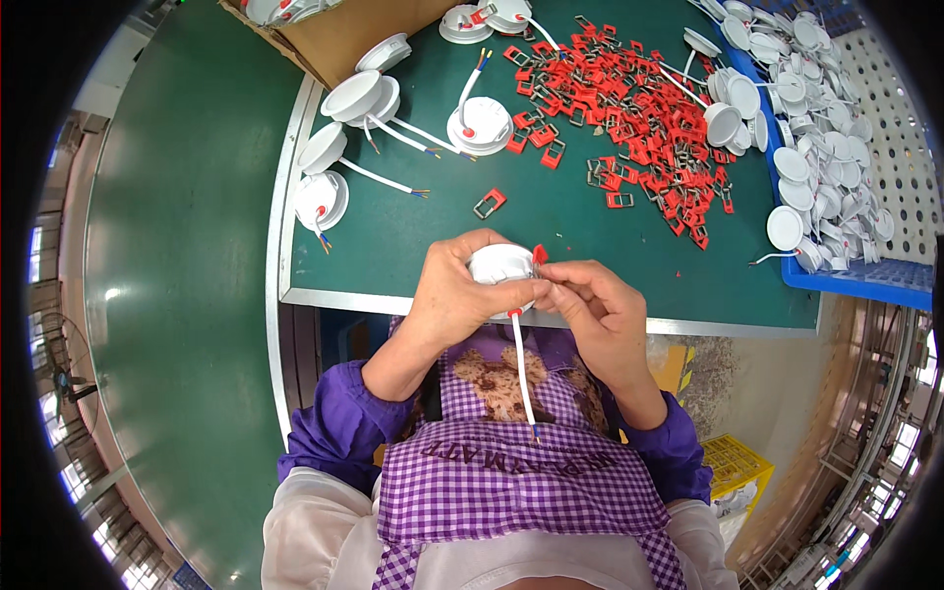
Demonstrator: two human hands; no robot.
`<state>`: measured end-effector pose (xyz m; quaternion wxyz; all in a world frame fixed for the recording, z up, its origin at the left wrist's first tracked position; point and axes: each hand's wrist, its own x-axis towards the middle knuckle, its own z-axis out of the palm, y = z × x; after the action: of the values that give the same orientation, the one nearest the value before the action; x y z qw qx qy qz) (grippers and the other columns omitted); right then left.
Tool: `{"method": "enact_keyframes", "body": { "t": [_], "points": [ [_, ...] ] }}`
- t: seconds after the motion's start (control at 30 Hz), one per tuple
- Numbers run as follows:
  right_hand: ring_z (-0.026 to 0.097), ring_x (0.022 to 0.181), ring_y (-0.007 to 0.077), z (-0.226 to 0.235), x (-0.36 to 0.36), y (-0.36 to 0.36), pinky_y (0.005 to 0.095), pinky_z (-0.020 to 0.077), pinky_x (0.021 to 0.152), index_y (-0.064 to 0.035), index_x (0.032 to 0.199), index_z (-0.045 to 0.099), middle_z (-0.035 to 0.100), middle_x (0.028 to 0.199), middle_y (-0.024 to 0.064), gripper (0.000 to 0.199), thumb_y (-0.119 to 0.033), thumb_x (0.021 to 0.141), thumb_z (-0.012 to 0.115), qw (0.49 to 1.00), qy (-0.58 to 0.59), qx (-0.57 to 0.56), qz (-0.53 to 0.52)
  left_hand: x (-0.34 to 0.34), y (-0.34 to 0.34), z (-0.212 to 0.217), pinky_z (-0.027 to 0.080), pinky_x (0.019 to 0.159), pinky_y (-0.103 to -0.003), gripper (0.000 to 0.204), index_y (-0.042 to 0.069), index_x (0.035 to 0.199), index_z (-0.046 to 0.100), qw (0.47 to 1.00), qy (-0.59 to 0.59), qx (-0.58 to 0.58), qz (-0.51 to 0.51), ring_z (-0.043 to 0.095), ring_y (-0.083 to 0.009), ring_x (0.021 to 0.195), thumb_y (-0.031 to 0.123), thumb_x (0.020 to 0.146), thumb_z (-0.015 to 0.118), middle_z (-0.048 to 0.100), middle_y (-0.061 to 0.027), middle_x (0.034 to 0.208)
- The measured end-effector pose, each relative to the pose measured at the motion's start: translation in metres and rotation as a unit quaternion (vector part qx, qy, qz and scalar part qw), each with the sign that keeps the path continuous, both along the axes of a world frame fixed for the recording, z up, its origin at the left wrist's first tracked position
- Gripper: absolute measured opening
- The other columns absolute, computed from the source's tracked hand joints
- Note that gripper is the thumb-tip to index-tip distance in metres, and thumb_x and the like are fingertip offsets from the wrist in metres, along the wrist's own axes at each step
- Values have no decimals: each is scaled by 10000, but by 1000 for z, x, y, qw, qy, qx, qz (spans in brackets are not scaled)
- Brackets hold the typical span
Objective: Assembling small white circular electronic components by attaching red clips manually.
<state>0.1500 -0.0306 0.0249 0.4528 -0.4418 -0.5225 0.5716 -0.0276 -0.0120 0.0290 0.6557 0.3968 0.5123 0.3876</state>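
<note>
A round white lamp housing (500,262) is gripped in my left hand (447,287), just above the table's near edge. From its red grommet a white cable (522,369) hangs down over my apron, with bare wire ends at the bottom. My right hand (602,310) pinches a small red clip (539,256) with metal parts against the housing's right rim. The fingertips of both hands meet there and partly hide the clip. One loose red clip (489,204) lies on the green table beyond my hands.
A large heap of red clips (629,108) covers the table's far middle. Several white housings with cables (323,147) lie at the left, near a cardboard box (324,44). At the right, a blue basket (865,275) is filled with white housings. A yellow crate (733,467) stands low at the right.
</note>
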Motion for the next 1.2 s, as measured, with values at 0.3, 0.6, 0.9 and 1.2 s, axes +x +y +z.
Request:
{"method": "enact_keyframes", "body": {
  "t": [0.3, 0.6, 0.9, 1.2],
  "points": [
    [652, 803, 260, -31, -7, 55, 330, 519, 708, -68, 1142, 623, 622, 1008, 124, 280, -23, 866, 610, 937, -257, 238, 15, -11, -5, -16, 537, 579, -253, 263, 2, 922, 633, 980, -129, -118, 99, 651, -123, 652, 109, 757, 808, 680, -88, 800],
    [599, 877, 337, -53, -33, 84, 441, 507, 726, -39, 1017, 506, 530, 1033, 136, 204, -83, 844, 605, 836, -438, 320, 82, -23, 78, 59, 554, 768, -300, 301, 31, 1121, 613, 941, -309, -79, 116, 651, -149, 898, 244, 912, 654, 667, -63, 1062],
    [593, 813, 321, -51, -34, 82, 434, 487, 675, -57, 944, 507, 521, 902, 116, 172, -65, 829, 634, 862, -412, 284, 86, -100, 292, 189, 489, 567, -361, 495, 63, 1135, 529, 886, -266, 204, 320, 543, -219, 642, 378, 822, 747, 563, -84, 817],
    [596, 791, 320, -47, -36, 82, 424, 485, 665, -52, 889, 554, 549, 876, 105, 125, -52, 803, 645, 886, -358, 293, 24, 21, 273, 82, 529, 780, -404, 184, 65, 938, 719, 483, 715, 443, -242, 663, -220, 906, 129, 768, 689, 688, -97, 998]
  ]
}}
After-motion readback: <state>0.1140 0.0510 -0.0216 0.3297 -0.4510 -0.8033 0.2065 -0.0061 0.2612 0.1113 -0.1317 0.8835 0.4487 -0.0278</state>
